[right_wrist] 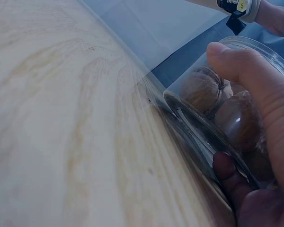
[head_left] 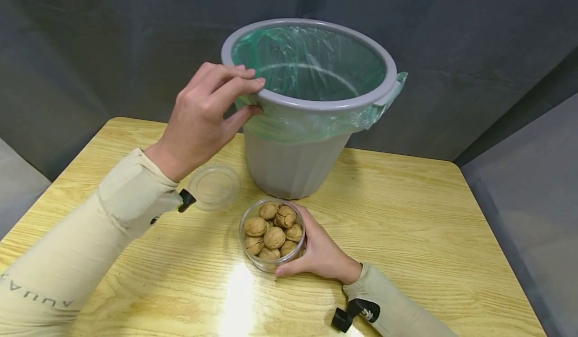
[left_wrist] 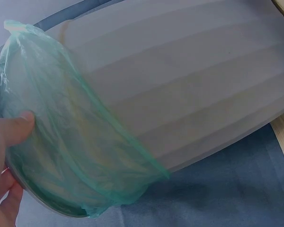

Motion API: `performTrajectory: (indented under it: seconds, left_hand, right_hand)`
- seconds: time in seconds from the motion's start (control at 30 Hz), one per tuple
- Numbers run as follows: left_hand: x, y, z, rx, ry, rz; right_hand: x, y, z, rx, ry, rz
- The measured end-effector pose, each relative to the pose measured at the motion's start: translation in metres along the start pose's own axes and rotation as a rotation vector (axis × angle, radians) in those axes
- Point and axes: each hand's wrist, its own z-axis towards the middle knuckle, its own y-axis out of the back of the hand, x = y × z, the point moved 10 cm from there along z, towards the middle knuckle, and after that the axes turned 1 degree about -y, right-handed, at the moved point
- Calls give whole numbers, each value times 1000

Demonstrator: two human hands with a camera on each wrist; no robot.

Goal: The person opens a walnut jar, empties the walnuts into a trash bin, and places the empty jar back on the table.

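left hand [head_left: 205, 114] pinches bin [head_left: 298, 161] rim, far bench edge | right hand [head_left: 318, 251] wraps walnut tub [head_left: 272, 235], upright just in front of bin base | bin opens above tub | lid [head_left: 214, 186] loose, left of tub

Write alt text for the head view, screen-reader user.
A person's left hand grips the rim of a grey bin lined with a green bag, while the right hand holds a clear tub of walnuts on a wooden table. A clear lid lies beside the bin.
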Motion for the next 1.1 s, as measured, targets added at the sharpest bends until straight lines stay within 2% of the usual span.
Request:
performTrajectory:
  seconds: [0.43, 1.1]
  left_hand:
    - [1, 0, -1, -20, 7, -5]
    - [0, -4, -2, -2, 6, 0]
  right_hand:
    - [2, 0, 0, -5, 2, -9]
    - [-1, 1, 1, -8, -6, 1]
